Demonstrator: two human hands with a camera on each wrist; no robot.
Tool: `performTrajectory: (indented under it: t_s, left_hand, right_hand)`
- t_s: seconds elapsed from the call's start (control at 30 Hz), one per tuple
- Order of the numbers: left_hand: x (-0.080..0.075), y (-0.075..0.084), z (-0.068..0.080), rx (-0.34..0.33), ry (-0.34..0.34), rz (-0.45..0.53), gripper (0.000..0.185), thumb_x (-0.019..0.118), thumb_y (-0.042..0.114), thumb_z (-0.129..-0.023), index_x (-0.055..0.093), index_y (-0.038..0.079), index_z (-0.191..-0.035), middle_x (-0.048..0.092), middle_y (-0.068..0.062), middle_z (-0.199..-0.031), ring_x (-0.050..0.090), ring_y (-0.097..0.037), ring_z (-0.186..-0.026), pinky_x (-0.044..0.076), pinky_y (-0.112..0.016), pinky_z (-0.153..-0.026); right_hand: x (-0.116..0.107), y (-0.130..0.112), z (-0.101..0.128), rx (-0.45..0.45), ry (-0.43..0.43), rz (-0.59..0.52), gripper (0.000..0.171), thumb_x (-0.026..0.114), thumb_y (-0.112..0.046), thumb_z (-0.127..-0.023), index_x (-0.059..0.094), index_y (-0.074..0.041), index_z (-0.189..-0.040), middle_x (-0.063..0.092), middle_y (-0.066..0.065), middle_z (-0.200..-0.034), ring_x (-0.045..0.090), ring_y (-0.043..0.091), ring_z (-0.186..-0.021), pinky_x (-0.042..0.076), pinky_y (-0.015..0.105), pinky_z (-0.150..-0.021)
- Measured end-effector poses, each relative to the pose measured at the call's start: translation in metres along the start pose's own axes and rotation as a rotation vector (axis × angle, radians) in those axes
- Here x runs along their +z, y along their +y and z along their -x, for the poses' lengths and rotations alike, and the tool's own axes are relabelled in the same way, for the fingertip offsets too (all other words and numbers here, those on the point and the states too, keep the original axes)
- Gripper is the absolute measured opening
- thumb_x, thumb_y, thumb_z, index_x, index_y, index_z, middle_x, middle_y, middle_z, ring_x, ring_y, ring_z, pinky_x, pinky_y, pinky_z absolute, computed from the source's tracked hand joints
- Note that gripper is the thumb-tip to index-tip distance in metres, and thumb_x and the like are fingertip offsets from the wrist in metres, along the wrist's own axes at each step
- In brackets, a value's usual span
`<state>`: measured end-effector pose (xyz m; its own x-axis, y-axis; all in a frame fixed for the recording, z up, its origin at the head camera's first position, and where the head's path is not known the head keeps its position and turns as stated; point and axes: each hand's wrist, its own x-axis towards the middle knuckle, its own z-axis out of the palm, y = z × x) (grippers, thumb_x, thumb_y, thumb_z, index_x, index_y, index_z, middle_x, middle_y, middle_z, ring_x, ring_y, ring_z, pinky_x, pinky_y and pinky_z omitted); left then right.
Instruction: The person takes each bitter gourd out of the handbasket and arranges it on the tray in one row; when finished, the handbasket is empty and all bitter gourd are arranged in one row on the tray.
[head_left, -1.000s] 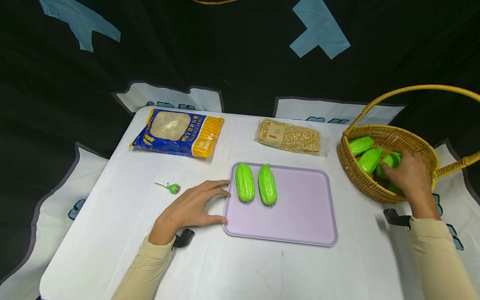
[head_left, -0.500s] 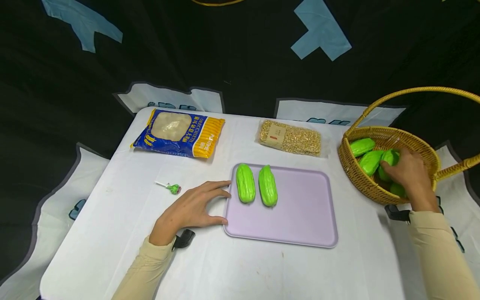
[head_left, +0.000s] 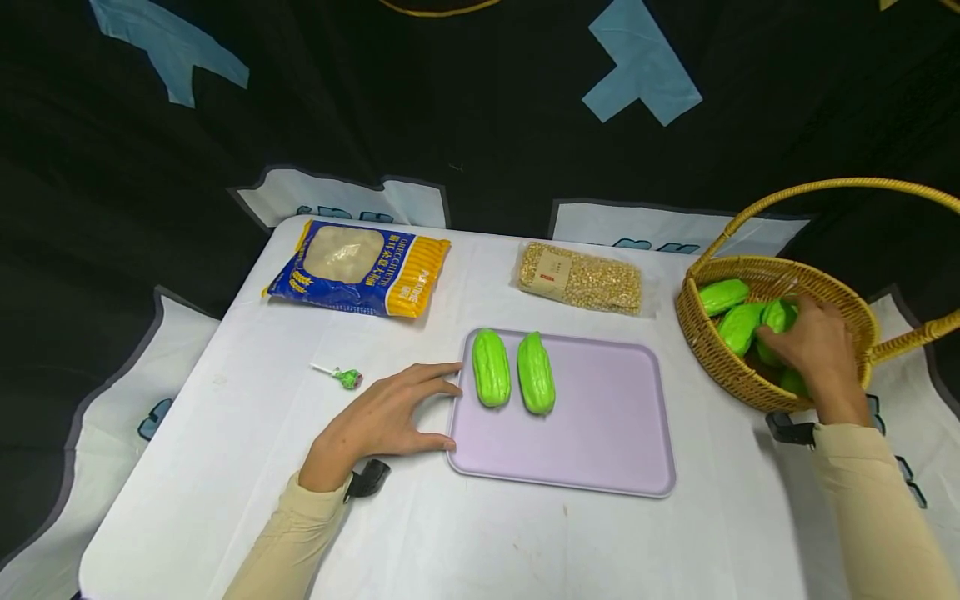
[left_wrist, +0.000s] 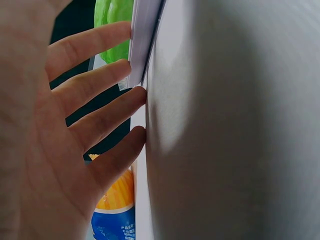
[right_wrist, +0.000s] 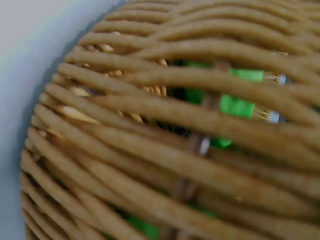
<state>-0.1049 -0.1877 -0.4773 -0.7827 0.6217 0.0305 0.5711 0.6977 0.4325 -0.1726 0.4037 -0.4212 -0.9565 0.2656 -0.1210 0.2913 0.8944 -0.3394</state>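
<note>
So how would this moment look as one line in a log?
left hand: flat, steadying tray | right hand: in basket, gripping green gourd | two gourds on tray

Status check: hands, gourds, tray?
Left hand flat on table, fingers at tray edge. Right hand in basket, grip on a gourd. Two gourds on tray. Nothing in the way.

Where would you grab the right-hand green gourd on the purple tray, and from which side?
Probably round its thick middle, from above. The right gourd lies flat on the tray, long axis pointing away from the person. The left gourd lies close beside it, so fingers must slip into that narrow gap, thumb on the free right side.
</note>
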Motion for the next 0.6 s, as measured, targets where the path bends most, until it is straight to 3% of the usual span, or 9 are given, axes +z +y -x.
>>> performTrajectory:
  t_s: [0.23, 0.6]
  left_hand:
    - [0.001, 0.000, -0.002, 0.014, 0.006, 0.008, 0.070, 0.075, 0.071, -0.076, 0.065, 0.029, -0.131, 0.038, 0.011, -0.160, 0.038, -0.012, -0.145, 0.039, -0.038, -0.117]
    - [0.000, 0.000, -0.001, 0.005, 0.004, -0.004, 0.070, 0.075, 0.071, -0.075, 0.065, 0.029, -0.131, 0.037, 0.013, -0.160, 0.038, -0.012, -0.145, 0.039, -0.038, -0.116]
  right_hand:
    - [0.004, -0.001, 0.006, -0.008, 0.081, -0.022, 0.080, 0.062, -0.038, -0.095, 0.028, 0.005, -0.154, 0.030, 0.044, -0.139, 0.038, 0.057, -0.115, 0.042, 0.074, -0.089]
    - [-0.001, -0.007, 0.016, -0.050, 0.143, -0.050, 0.076, 0.059, -0.036, -0.096, 0.030, 0.005, -0.153, 0.032, 0.043, -0.141, 0.036, 0.059, -0.122, 0.039, 0.074, -0.092]
